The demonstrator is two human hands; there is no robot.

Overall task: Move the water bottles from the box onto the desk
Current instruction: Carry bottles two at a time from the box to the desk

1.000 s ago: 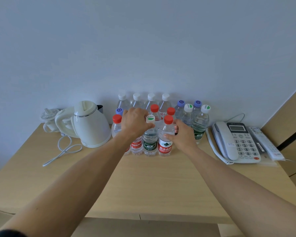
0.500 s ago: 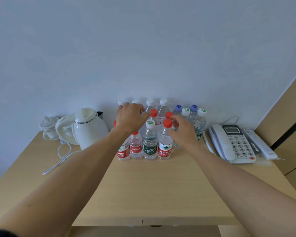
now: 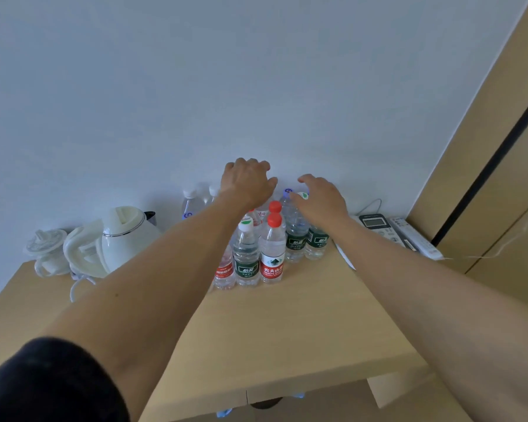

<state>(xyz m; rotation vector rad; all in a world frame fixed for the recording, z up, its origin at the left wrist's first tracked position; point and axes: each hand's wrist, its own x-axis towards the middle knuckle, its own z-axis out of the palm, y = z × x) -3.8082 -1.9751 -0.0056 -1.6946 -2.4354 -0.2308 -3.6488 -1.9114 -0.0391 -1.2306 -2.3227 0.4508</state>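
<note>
Left hand (image 3: 247, 182) hides rear bottles (image 3: 258, 254), grip unclear; right hand (image 3: 320, 199) grip likewise.

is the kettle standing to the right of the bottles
No, the white kettle stands on the desk left of the water bottles; the phone is on their right.

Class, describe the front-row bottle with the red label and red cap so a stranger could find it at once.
Find the white kettle on the desk; right of it stands a cluster of bottles. In the front row, the red-capped bottle is rightmost, beside a green-labelled, white-capped one.
</note>
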